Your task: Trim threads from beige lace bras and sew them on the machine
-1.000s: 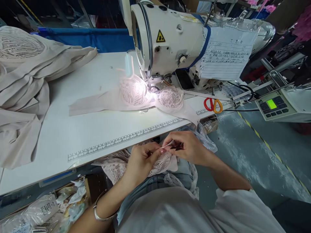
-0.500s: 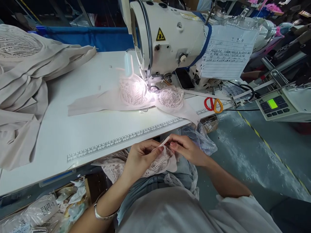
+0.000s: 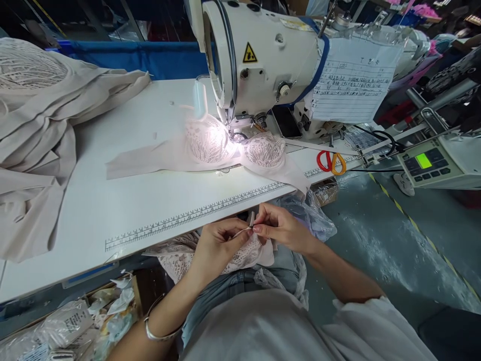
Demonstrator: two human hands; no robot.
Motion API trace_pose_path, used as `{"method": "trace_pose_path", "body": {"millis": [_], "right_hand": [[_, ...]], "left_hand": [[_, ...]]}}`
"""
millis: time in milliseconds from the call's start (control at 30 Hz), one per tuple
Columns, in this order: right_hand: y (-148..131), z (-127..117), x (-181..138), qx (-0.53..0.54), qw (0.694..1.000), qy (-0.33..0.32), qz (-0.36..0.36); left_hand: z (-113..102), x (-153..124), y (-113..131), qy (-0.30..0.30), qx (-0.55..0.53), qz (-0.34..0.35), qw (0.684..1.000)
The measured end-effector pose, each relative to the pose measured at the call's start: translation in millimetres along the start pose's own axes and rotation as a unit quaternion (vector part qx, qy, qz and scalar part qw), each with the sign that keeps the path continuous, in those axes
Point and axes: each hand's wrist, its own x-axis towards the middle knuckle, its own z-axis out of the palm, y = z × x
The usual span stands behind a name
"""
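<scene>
Over my lap, my left hand (image 3: 220,243) is closed on a pale pink lace bra (image 3: 244,258), pinching its edge between thumb and fingers. My right hand (image 3: 280,226) meets it fingertip to fingertip, thumb and finger pinched on a narrow pale strip (image 3: 252,217) that stands up from the edge. A small dark spot shows between the fingertips, too small to make out. Part of the bra lies hidden under my left hand. On the table above, another lace bra (image 3: 263,151) lies under the needle of the sewing machine (image 3: 263,55), lit by its lamp.
Red and orange-handled scissors (image 3: 330,162) and a black phone (image 3: 286,122) lie by the machine. Piled beige pieces (image 3: 33,135) cover the table's left side. A printed ruler (image 3: 195,216) runs along the front edge. A control box (image 3: 430,163) stands right; a scrap bin (image 3: 101,321) sits below left.
My right hand has moved slightly left, its fingertips now touching my left fingertips. The pale strip has turned from slanted to nearly upright. My left hand has hardly moved.
</scene>
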Motion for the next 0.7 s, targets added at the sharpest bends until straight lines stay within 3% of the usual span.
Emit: {"method": "trace_pose_path", "body": {"millis": [167,267,400,467,600,700], "right_hand": [[4.0,-2.4,-5.2,0.008,0.997,0.038,-0.064],[9.4,-9.6,-13.0,-0.100,0.989,0.040,-0.106],[21.5,-17.8,-21.9,-0.341,0.939,-0.033,-0.017],[23.8,-20.2,-24.1,-0.383,0.920,-0.085,0.004],[10.3,-21.2,-23.2,-0.260,0.929,-0.227,-0.132],[-6.7,-14.5,-16.9,-0.153,0.916,-0.324,-0.180]], "left_hand": [[-1.2,0.6,0.1,0.023,-0.010,-0.023,0.999],[-2.5,0.9,0.8,0.048,-0.032,-0.032,0.998],[-5.3,-0.5,-0.5,0.068,-0.055,-0.039,0.995],[-9.2,-1.4,-1.9,0.072,-0.046,-0.036,0.996],[-18.6,1.7,-6.5,0.058,0.006,0.050,0.997],[-15.5,7.7,-14.5,-0.039,0.050,0.123,0.990]]}}
